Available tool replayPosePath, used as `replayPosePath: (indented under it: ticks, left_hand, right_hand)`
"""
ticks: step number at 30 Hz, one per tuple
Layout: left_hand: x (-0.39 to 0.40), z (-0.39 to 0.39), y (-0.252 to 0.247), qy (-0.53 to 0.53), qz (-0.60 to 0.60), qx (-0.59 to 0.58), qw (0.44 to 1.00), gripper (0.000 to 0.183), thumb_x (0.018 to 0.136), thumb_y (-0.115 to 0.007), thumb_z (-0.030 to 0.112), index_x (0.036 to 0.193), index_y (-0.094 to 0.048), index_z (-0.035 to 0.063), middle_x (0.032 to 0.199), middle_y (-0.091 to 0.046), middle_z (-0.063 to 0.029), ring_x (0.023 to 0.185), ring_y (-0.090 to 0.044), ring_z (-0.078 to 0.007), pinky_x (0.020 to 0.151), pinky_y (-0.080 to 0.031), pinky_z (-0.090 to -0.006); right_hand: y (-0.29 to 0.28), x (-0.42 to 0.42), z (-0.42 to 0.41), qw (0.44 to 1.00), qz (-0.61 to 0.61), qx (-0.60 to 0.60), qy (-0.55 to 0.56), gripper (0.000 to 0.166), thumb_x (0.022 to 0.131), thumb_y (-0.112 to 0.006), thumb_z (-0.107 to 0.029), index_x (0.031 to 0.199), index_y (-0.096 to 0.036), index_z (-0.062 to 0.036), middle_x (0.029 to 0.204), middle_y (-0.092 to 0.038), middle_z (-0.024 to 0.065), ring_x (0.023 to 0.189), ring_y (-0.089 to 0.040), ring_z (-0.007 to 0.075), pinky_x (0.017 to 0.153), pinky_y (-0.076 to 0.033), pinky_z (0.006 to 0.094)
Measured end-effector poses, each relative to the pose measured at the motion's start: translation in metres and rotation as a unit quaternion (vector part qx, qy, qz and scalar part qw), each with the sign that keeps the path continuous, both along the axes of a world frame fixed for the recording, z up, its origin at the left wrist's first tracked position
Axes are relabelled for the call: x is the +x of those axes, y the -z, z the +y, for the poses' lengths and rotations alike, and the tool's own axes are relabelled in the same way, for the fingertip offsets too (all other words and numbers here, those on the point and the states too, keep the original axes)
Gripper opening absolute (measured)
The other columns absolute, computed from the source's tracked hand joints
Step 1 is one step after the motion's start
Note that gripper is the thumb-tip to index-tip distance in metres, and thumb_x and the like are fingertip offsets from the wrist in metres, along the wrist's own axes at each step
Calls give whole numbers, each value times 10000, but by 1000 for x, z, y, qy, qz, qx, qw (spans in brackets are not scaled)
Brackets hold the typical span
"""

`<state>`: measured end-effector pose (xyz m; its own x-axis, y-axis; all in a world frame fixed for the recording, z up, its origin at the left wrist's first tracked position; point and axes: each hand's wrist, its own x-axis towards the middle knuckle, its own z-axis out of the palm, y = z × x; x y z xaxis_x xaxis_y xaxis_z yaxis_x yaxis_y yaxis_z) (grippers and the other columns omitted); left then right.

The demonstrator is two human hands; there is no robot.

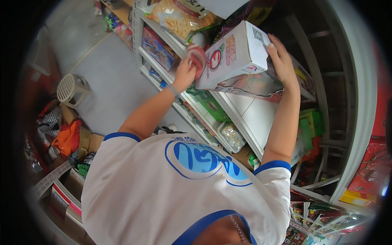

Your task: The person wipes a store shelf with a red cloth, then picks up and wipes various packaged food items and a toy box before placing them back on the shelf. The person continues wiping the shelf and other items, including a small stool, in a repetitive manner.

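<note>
A bunched red-and-white cloth point(197, 58) is gripped in my left hand point(184, 76). It presses against the near side of a printed cardboard box point(237, 55), whose white face bears writing, a round red emblem and a printed code. My right hand point(281, 62) lies on the box's other end, thumb and fingers spread over its corner and steadying it. The box sits tilted over a white metal shelf point(255, 114). Behind it rests a clear plastic bag of pale flaky food point(183, 18), and the box hides part of the shelf's back.
Lower shelves hold a green box point(212, 105), a clear plastic pack point(231, 136) and a colourful boxed toy point(157, 47). On the floor at left stands a beige plastic stool point(73, 90), near an orange bag point(68, 137) and open cartons. Red boxes point(372, 168) stand at far right.
</note>
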<state>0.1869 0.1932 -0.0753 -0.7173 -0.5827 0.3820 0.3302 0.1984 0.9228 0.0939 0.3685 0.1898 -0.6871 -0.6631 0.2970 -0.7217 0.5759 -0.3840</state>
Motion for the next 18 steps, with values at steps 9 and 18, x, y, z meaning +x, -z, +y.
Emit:
replayPosePath:
  ticks: [9, 18]
  left_hand:
    - [11, 7, -130, 58, 143, 28, 988, 403, 737, -514, 34, 1135, -470, -13, 1168, -478, -195, 1088, -477, -343, 921, -384, -351]
    - [46, 16, 6, 71, -57, -57, 994, 304, 754, -551, 42, 1053, -512, 4, 1004, -531, -203, 952, -512, -376, 813, -416, -405]
  right_hand:
    - [1, 8, 1, 1000, 8, -4, 10, 517, 864, -489, -394, 1221, -487, -20, 1297, -428, 216, 1215, -405, 308, 986, -316, 334]
    - [17, 29, 4, 936, 263, -223, 71, 319, 821, -561, -241, 1040, -594, -10, 1106, -582, 189, 993, -573, 332, 835, -448, 329]
